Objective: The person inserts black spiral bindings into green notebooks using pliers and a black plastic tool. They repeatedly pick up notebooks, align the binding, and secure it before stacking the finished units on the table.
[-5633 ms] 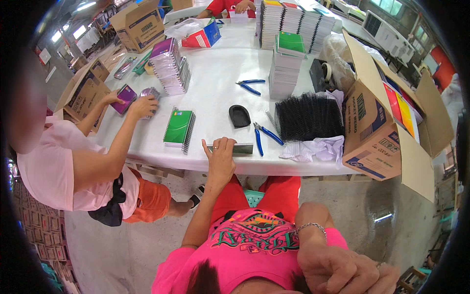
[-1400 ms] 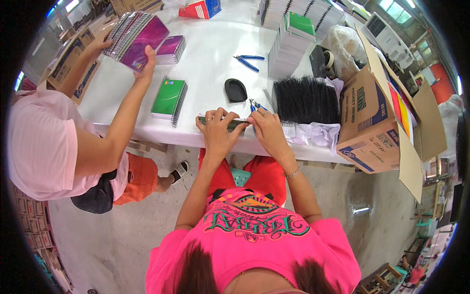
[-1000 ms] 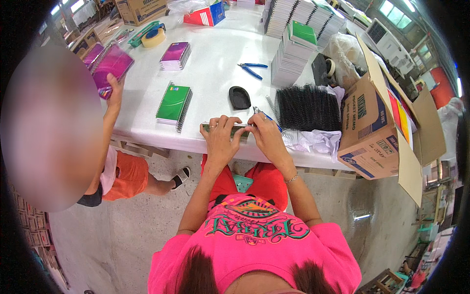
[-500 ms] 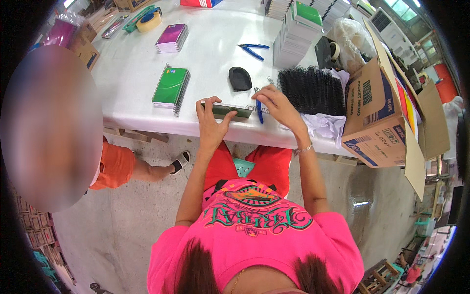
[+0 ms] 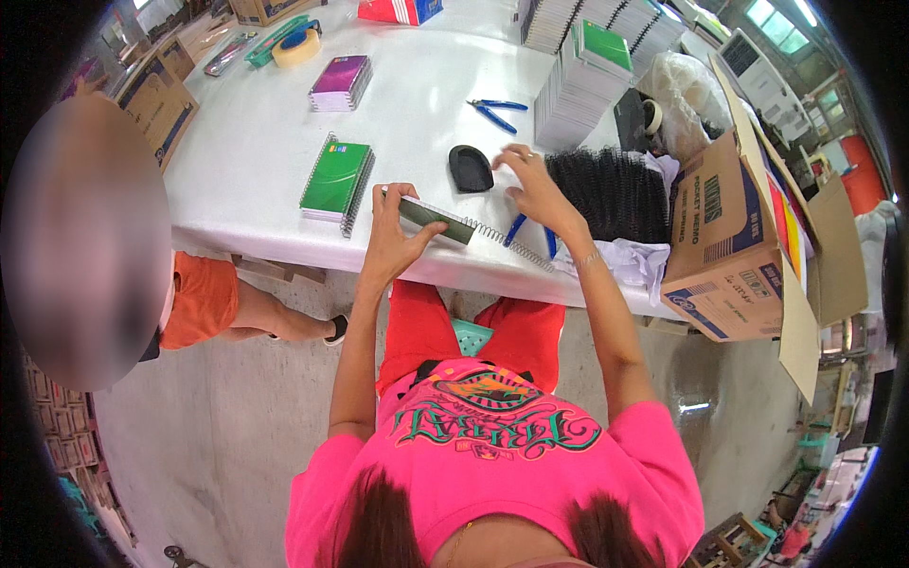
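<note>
My left hand [image 5: 398, 237] grips a small dark-green-covered notebook [image 5: 440, 225], tilted on its edge near the table's front, thumb on the near cover. A wire coil [image 5: 507, 243] runs along its edge and sticks out well past its right end. Hovering to the right, my right hand [image 5: 540, 192] has its fingers curved and apart, with nothing visible in them. Beneath it blue-handled pliers [image 5: 514, 230] show splayed handles; their head is hidden by the hand. Just left of those fingers sits a small black dish [image 5: 471, 168].
Green notebooks [image 5: 336, 180] and purple notebooks [image 5: 341, 80] lie left. Another pair of blue pliers [image 5: 497, 115] lies farther back. A tall notebook stack [image 5: 573, 99], black coils [image 5: 606, 194] and an open cardboard box [image 5: 720, 241] occupy the right. Someone stands at left, in orange shorts [image 5: 199, 301].
My right hand has moved up and right, off the coil's end. More coil now shows beyond the notebook, which has tilted down to the right. The pliers' handles have spread.
</note>
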{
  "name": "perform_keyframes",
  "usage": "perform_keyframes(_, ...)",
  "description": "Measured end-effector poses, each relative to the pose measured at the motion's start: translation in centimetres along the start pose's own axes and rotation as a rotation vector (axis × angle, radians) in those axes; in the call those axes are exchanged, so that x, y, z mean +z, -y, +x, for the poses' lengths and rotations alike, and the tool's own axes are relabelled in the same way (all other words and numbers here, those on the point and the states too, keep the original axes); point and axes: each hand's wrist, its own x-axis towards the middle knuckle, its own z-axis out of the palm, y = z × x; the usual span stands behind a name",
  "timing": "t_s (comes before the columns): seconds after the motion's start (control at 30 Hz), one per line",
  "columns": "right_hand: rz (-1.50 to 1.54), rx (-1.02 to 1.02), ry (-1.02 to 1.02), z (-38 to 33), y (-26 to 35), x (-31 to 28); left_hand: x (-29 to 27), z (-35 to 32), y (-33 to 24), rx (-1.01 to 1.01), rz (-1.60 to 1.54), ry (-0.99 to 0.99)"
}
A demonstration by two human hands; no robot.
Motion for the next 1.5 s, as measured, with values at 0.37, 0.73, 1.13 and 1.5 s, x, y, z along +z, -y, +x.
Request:
perform_keyframes(0.37,0.085,-0.093,0.368,5.9,-4.2,2.0,1.5,0.3,3.2,0.048,-0.054,-0.05)
perform_keyframes(0.73,0.258,-0.01,0.063,2.6,-2.6,4.6,1.9,0.5,3.0,-0.022,-0.097,0.019)
perform_keyframes(1.13,1.241,0.065,0.417,-2.9,0.7,-1.9,3.0,0.3,3.7,-0.06,-0.254,-0.027)
perform_keyframes(1.5,0.671,0.274,0.144,-3.3,2.2,-0.8,2.9,0.2,3.7,-0.111,-0.329,-0.017)
